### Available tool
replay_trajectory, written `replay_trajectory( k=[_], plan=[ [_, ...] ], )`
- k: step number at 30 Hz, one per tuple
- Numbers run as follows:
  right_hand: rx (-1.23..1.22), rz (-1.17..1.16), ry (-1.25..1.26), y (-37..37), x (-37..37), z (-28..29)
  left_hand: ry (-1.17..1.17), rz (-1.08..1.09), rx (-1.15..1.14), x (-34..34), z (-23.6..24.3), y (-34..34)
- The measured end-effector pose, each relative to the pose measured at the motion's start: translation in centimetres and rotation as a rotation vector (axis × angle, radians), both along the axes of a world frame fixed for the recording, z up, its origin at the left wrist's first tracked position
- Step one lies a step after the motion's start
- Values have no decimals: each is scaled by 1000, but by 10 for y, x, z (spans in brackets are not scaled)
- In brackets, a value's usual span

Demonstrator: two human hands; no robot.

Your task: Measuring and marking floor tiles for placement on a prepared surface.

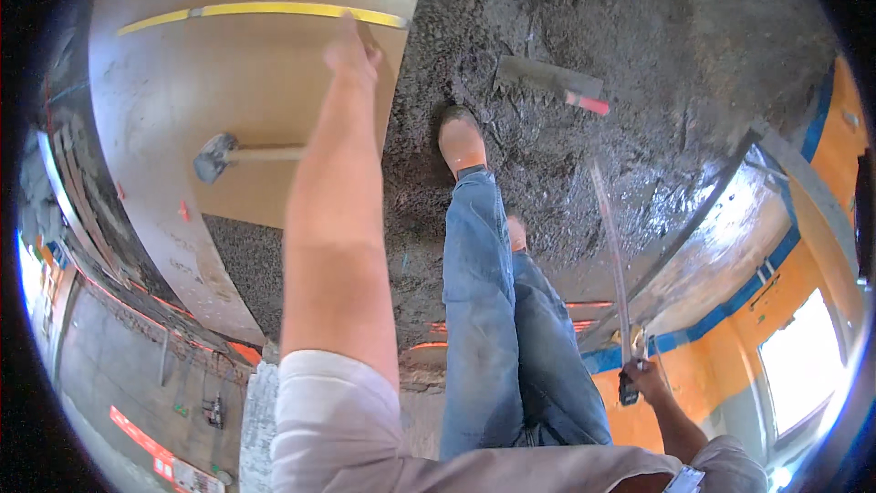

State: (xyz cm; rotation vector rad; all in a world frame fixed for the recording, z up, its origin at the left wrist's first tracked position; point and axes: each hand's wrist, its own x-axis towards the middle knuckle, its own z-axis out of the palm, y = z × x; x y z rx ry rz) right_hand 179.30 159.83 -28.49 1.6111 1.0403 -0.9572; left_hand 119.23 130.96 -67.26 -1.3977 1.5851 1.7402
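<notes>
My left hand (351, 50) reaches onto a tan board (246, 82), its fingertips at a long yellow strip (274, 8); whether they grip it is unclear. Below that, a mallet (219, 157) with a grey head and pale handle lies partly behind my forearm. At the lower right my right hand (646, 379) grips a black-ended tool (628, 388), from which a long thin pale bar (610, 246) extends up over the wet grey screed. A flat trowel (538, 78) with a red handle lies on the screed above my foot.
My feet (461, 137) stand on rough wet screed (620, 18). To the right are orange walls (721, 365) with a blue band and a bright opening (803, 356). At the left, beyond the board, are a grey floor (146, 374) and red-orange pieces (137, 438).
</notes>
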Motion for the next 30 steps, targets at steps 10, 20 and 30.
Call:
replay_trajectory(
  k=[10, 20, 30],
  plan=[
    [-89, -107, -3, -42, -65, 21, 516, 81, -43, 10, 12, -50],
    [-2, 227, 299, 15, -28, 9, 354, 164, -36, 218, 343, -168],
    [-40, 818, 464, 18, -54, 41, 791, 497, -651, 501, 563, -278]
  ],
)
